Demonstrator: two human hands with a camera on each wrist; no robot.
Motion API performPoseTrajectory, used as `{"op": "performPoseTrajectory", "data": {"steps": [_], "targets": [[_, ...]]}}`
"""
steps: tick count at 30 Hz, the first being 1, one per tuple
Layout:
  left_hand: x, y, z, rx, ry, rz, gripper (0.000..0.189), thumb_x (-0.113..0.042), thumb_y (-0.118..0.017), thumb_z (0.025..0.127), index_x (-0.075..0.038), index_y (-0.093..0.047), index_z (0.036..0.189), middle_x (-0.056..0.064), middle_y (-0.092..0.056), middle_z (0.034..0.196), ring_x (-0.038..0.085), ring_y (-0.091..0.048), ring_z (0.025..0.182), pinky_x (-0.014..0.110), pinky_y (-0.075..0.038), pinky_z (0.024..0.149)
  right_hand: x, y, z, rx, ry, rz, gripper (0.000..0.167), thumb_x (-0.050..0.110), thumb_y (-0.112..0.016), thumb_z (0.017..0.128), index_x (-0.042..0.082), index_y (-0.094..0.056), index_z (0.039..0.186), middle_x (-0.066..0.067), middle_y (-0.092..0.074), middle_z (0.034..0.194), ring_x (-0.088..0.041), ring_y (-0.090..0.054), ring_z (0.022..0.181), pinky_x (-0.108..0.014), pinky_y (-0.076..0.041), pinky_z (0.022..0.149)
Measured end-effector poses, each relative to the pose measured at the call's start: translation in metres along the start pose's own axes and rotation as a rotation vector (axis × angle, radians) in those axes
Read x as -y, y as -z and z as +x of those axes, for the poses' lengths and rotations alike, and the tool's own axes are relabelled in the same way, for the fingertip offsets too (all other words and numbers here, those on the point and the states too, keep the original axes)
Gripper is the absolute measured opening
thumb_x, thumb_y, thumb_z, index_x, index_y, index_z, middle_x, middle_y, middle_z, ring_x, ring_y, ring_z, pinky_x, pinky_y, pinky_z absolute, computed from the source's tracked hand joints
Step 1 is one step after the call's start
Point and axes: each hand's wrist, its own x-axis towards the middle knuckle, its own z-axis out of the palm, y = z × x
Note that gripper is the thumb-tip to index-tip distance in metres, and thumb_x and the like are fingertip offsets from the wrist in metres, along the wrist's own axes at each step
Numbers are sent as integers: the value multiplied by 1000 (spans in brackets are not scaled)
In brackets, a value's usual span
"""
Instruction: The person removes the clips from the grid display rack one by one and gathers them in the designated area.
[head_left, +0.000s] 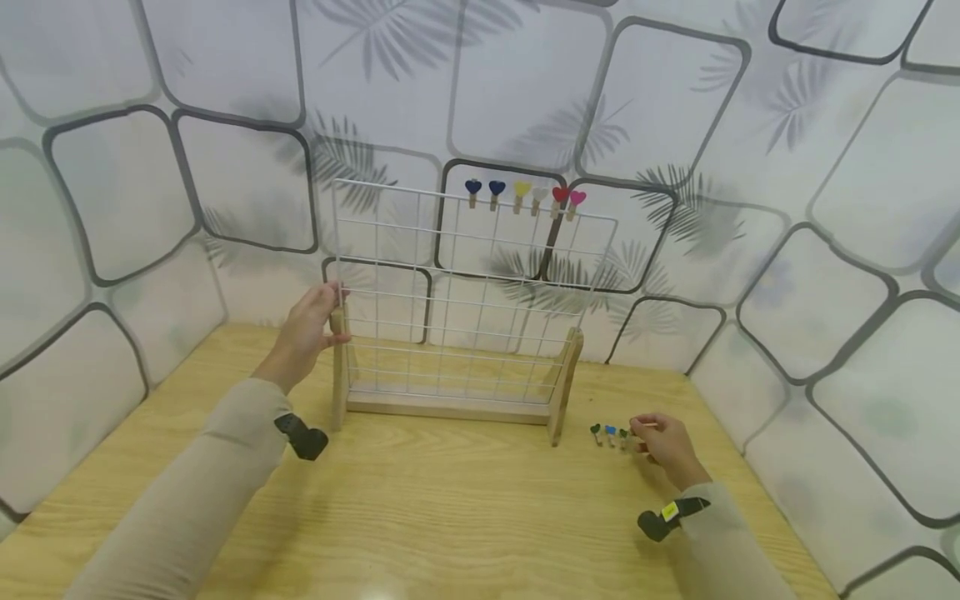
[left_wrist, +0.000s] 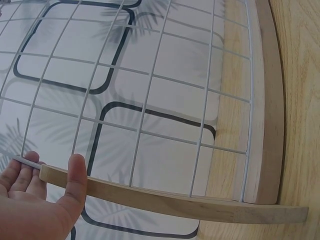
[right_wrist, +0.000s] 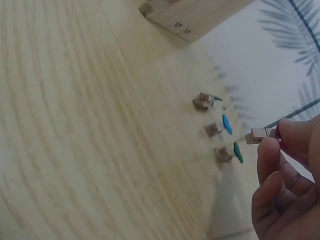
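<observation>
A white wire grid rack (head_left: pixel 467 304) stands upright in a wooden base. At its left side my left hand (head_left: pixel 303 325) grips the wooden post (left_wrist: pixel 150 198) near its top, the thumb on one side and the fingers behind the wire edge. Between thumb and index finger, my right hand (head_left: pixel 663 446) pinches a small wooden clothespin (right_wrist: pixel 257 135); a dark reddish bit shows by the thumb, and the rest of its decoration is hidden. Beside that hand on the table lie a blue clothespin (right_wrist: pixel 226 124) and two green-topped ones, among them the near green clothespin (right_wrist: pixel 238 152).
Along the rack's top wire sit several heart clothespins, including a dark blue heart clothespin (head_left: pixel 472 189), a yellow heart clothespin (head_left: pixel 522 192) and a pink heart clothespin (head_left: pixel 577 199). The wooden table (head_left: pixel 435 508) meets patterned walls (head_left: pixel 810 317) at the back and sides.
</observation>
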Motion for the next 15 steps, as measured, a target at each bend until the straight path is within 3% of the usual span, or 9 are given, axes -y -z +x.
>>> {"op": "performPoseTrajectory", "data": {"steps": [7, 15], "targets": [[0, 0, 0, -7, -14, -11, 58, -34, -23, 108, 4, -17, 151, 20, -15, 157, 30, -11, 146, 26, -53, 82, -13, 4, 3, -51, -10, -100, 43, 25, -59, 99, -12, -55, 121, -15, -66, 98, -12, -61, 70, -25, -53, 60], [0, -1, 0, -14, -1, -16, 58, -34, -24, 108, 3, -17, 151, 20, -16, 157, 30, -11, 145, 27, -52, 82, -23, 1, 7, -92, -92, -85, 39, 21, -58, 99, -12, -57, 120, -6, -64, 82, -12, -60, 62, -24, -52, 58]]}}
